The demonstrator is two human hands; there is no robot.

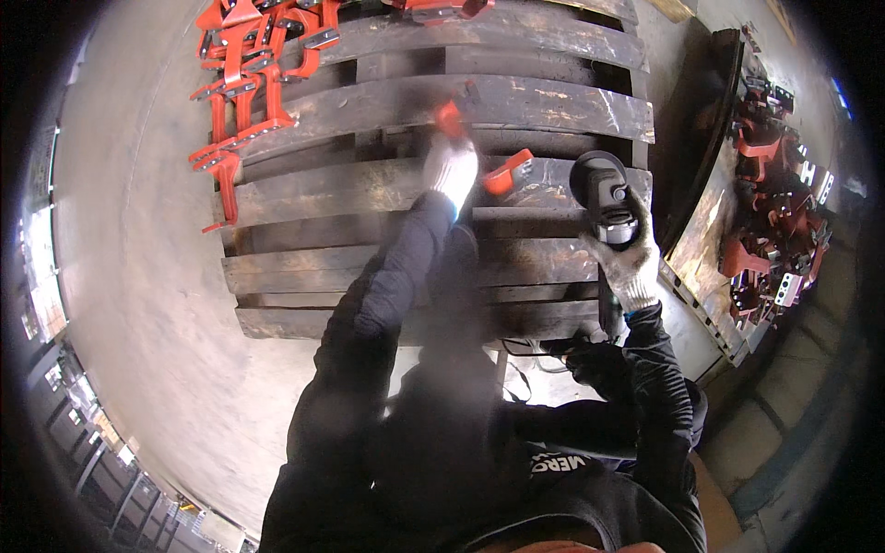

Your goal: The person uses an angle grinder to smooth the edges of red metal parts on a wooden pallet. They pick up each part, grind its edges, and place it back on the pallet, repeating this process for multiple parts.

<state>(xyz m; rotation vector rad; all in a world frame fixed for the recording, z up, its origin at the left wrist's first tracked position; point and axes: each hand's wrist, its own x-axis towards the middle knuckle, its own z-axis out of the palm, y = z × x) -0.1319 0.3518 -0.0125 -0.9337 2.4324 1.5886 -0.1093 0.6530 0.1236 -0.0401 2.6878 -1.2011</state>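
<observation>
My left hand [452, 172], in a white knit glove, reaches out over the wooden pallet [415, 263]. At its fingertips is a red metal bracket [449, 120], smeared by motion, with the fingers closed on it. To the right of that hand a second red metal piece [510, 172] with a grey end lies on the slats. My right hand [632, 267], gloved too, is wrapped around an angle grinder [610, 203] above the pallet's right side. The grinder's dark round disc points away from me; whether it spins I cannot tell.
Red brackets [244, 78] are heaped at the pallet's far left, and more red parts [442, 9] sit at the far edge. On the right stands a wooden crate [705, 212] beside many red and silver metal parts [770, 212]. A dark cord [521, 378] hangs near the pallet's front edge.
</observation>
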